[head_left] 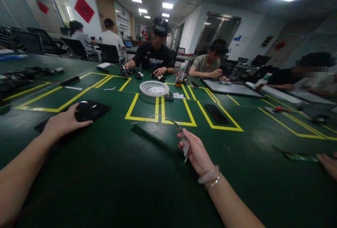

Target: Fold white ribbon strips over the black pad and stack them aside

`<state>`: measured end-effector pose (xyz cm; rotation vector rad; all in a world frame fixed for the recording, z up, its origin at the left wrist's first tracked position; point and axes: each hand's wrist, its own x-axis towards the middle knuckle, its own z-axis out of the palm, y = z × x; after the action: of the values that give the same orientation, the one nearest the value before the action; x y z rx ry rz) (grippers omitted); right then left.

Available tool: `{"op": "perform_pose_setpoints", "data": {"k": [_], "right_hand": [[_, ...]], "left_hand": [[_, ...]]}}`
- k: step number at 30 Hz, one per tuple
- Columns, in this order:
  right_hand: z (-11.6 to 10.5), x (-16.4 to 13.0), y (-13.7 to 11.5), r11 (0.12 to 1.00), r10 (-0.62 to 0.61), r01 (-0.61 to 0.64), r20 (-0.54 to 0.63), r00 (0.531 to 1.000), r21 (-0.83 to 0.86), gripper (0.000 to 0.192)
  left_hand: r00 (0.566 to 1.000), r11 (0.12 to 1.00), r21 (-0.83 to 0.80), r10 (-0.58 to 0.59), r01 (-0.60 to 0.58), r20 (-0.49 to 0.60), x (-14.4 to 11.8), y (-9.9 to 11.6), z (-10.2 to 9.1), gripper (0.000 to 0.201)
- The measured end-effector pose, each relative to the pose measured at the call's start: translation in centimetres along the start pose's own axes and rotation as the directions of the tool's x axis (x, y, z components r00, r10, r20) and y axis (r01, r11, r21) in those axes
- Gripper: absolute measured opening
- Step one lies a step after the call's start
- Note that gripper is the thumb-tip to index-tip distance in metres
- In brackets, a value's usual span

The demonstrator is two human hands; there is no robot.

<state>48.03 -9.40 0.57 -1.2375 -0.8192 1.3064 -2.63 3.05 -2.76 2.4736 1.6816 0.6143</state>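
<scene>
Near the worktop's (pixel 147 171) front edge, the right hand's (pixel 196 152) grip pinches slim clear-handled tweezers (pixel 184 140); the left hand (pixel 63 122) lies flat on a black device (pixel 89 110); a white fan grille (pixel 154 88) sits beyond.

Both forearms stretch forward: left hand (pixel 64 122) lies flat, palm down, far left; right hand (pixel 196 152), bangled wrist, fingers pinched, near centre.

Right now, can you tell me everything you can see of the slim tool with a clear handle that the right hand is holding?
The slim tool with a clear handle looks like a small screwdriver: a see-through plastic grip and a thin dark shaft. The right hand pinches the grip between its fingers. It is tilted, with the shaft pointing up and away toward the yellow tape squares. It hangs above the green table and touches nothing else. The tip is too small to make out.
</scene>
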Motion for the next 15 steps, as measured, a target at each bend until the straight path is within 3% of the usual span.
{"op": "perform_pose_setpoints", "data": {"k": [2, 3, 6, 10, 12, 15], "right_hand": [[-0.1, 0.1, -0.2, 0.993, 0.019, -0.012, -0.063, 0.998, 0.116, 0.044], [-0.1, 0.1, -0.3, 0.986, 0.016, 0.0, -0.095, 0.995, 0.164, 0.042], [-0.3, 0.2, -0.6, 0.964, -0.008, 0.058, -0.187, 0.982, 0.261, 0.039], [-0.2, 0.2, -0.7, 0.947, -0.022, 0.09, -0.218, 0.976, 0.308, 0.036], [0.0, 0.0, -0.7, 0.948, -0.031, 0.093, -0.203, 0.979, 0.303, 0.038], [0.3, -0.4, -0.5, 0.963, -0.072, 0.109, -0.156, 0.985, 0.245, 0.041]], "left_hand": [[0.954, 0.952, 0.072, -0.299, 0.299, -0.002, 0.9, 4.3, 0.8, 0.12], [0.953, 0.952, 0.081, -0.3, 0.296, 0.04, 1.1, 6.5, 1.2, 0.121], [0.979, 0.991, 0.06, -0.131, 0.123, 0.156, 1.0, 11.9, 2.3, 0.109], [0.968, 0.994, -0.023, 0.111, -0.108, 0.227, 0.0, 16.6, 3.1, 0.107], [0.93, 0.966, -0.088, 0.258, -0.243, 0.261, -0.7, 18.5, 3.4, 0.103], [0.838, 0.889, -0.179, 0.457, -0.421, 0.299, -1.7, 21.1, 3.9, 0.1]]}}
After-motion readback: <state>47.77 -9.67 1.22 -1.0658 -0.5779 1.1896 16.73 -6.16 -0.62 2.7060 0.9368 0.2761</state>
